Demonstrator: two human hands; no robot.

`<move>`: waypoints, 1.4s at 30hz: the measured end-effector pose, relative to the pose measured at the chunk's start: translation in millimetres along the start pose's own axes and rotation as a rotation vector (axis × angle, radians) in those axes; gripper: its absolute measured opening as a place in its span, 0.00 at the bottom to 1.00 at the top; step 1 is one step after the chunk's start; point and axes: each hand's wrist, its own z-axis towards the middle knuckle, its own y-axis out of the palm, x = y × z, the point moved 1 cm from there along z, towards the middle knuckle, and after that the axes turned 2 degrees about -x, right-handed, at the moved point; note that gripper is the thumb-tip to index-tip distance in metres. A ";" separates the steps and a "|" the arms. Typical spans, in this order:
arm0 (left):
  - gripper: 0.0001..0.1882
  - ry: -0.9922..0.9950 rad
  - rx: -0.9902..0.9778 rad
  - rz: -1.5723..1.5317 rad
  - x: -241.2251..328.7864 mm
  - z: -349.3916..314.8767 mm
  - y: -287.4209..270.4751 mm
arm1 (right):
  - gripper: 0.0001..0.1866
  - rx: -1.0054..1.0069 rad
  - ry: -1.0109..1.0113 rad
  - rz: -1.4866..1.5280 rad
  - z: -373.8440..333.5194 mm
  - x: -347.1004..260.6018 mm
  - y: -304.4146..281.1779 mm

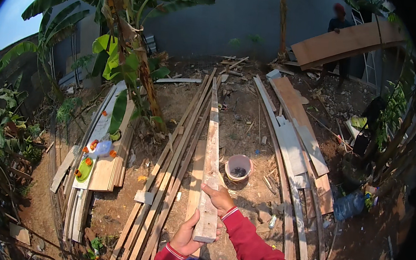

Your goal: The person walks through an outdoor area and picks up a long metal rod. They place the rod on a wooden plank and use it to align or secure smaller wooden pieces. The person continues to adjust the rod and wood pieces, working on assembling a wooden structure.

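A long, weathered wooden beam (211, 165) points away from me, its near end between my two hands. My left hand (185, 235) wraps the left side and underside close to the cut end, with some fingertips showing on the right. Slightly farther along, my right hand (218, 199) grips it from the right, thumb on top. Under the beam a flat plank (196, 179) shows on the ground. To the right of the beam stands a pale bucket (239, 168) with dark small pieces in its bottom, too small to name.
Long timber strips (171, 176) lie at left; boards and planks (291, 148) lie at right. Orange cups and a green tray (84, 172) rest on stacked boards. A banana plant (142, 58) rises at left. Far right, a person (339, 25) holds a large plywood sheet (346, 43).
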 end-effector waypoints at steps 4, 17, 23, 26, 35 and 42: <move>0.28 0.028 0.096 -0.045 -15.9 10.0 -1.3 | 0.36 -0.026 -0.013 -0.056 15.8 20.6 -13.6; 0.29 0.088 0.009 -0.167 6.6 -5.7 -8.1 | 0.29 -0.359 0.168 0.525 -0.5 1.5 26.1; 0.44 -0.061 0.053 0.119 11.0 -34.2 -56.8 | 0.19 -0.159 0.344 0.560 -6.0 34.8 38.1; 0.50 -0.216 0.096 0.145 26.1 -30.5 -107.4 | 0.19 -0.112 0.285 0.380 -29.3 47.9 31.9; 0.57 -0.253 0.276 -0.153 2.5 91.3 -234.0 | 0.39 0.152 0.303 -0.198 -173.7 114.6 -1.4; 0.62 -0.284 0.446 -0.187 -41.8 171.2 -282.6 | 0.48 0.152 0.318 -0.396 -309.7 155.3 3.2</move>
